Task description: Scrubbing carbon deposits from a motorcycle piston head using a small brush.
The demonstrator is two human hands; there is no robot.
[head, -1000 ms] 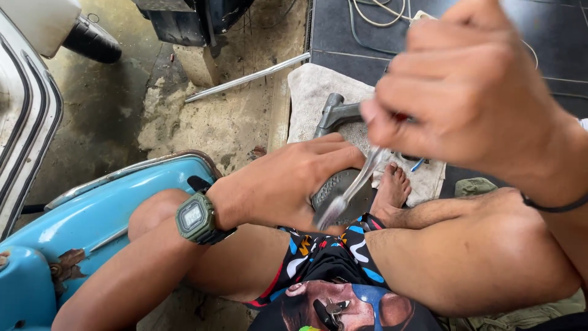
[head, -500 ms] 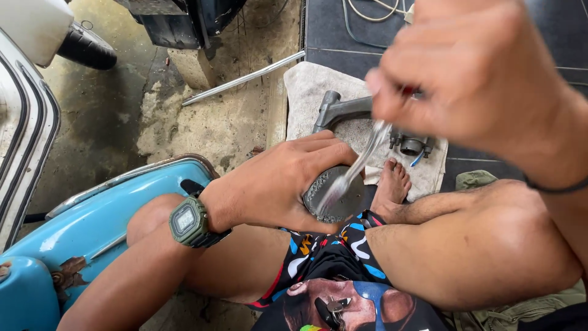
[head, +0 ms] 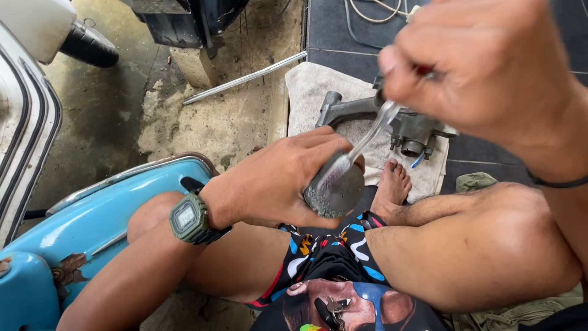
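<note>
- Blue scooter body panel (head: 92, 227) fills the lower-left corner, chrome trim along its edge; a white panel (head: 24, 122) runs up the left edge. Concrete floor (head: 202, 122) beneath, stained and cracked.
- Person sits low on the floor, bare knees up, patterned shorts (head: 324, 263) at bottom centre, bare foot (head: 392, 184) resting on the towel's near edge.
- Pale towel (head: 306, 92) spread on the floor, upper centre. On it, toward its far-right edge: grey cast-metal engine part (head: 404, 122) w/ a long arm.
- Thin metal rod (head: 245, 78) lies on the floor just left of the towel.
- Left hand (head: 275, 178), green digital watch (head: 191, 217) on the wrist, fingers wrapped over the top of a round grey metal part (head: 335, 193), held above the lap, flat face turned toward the camera.
- Right hand (head: 484, 67), close to the lens & blurred, pinched shut on the handle of a clear toothbrush (head: 361, 144); bristles touching the round part's upper-left face.
- Handling, my read: round part looks solid, heavy for its size, rigid, prob. greasy so slippery. Best grip is around the rim, as now. Toothbrush is light, a bit flexy; hold high on the handle.
</note>
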